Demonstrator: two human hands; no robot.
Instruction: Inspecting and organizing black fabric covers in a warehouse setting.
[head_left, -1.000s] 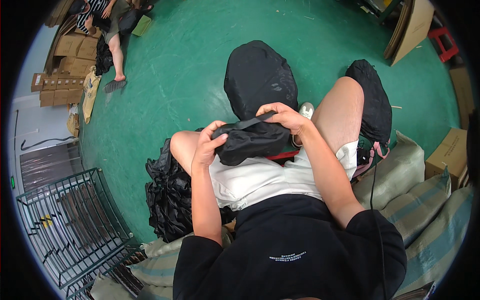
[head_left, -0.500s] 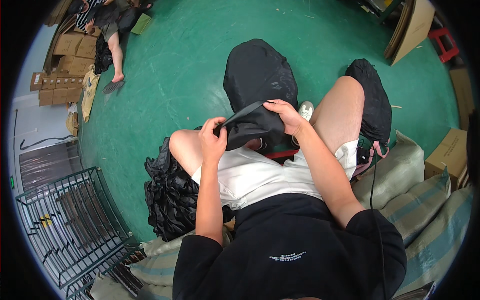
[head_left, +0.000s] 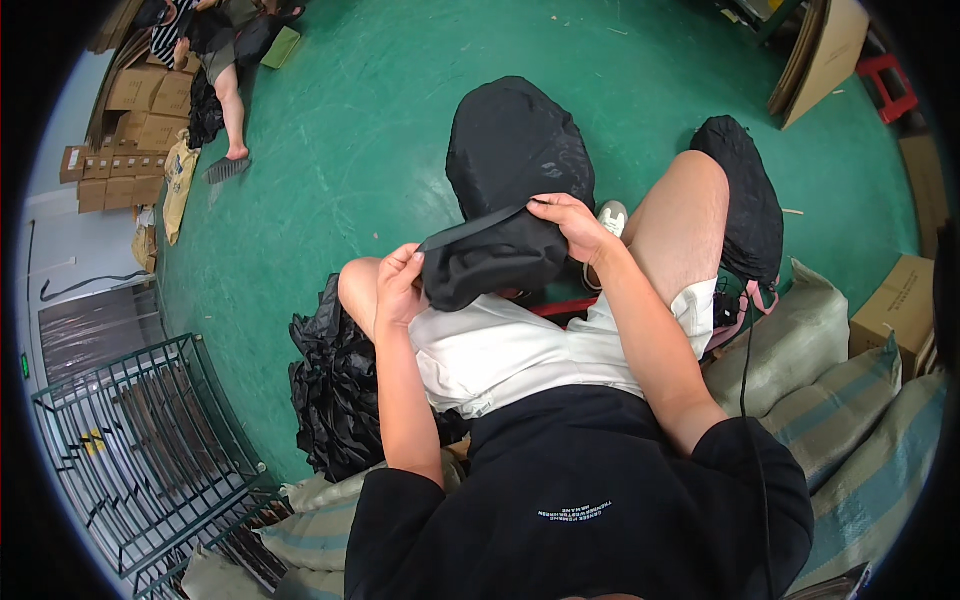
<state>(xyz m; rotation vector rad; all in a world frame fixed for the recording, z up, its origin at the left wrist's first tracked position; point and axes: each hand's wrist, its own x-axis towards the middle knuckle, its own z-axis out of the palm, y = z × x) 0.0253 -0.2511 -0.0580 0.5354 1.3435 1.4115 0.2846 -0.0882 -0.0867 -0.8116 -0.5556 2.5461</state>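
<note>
A bulging black fabric bag (head_left: 518, 145) stands on the floor between my knees, its near part gathered over my lap. Along that near part runs a flat dark grey band (head_left: 474, 228), stretched between my hands. My left hand (head_left: 402, 288) pinches the band's left end between thumb and fingers. At the right end, my right hand (head_left: 572, 224) is closed on the band with the thumb on top. Folds of cloth hang below the band. What fills the bag is hidden.
Crumpled black plastic (head_left: 340, 385) lies by my left leg. Another black bag (head_left: 740, 200) rests beside my right knee. Woven sacks (head_left: 790, 345) surround my seat. A metal rack (head_left: 150, 450) stands left; cardboard boxes (head_left: 135, 135) and another person (head_left: 228, 100) are far left.
My left hand has moved left and slightly down, pulling the band from a slack, twisted fold into a flatter, straighter line. My right hand has barely moved.
</note>
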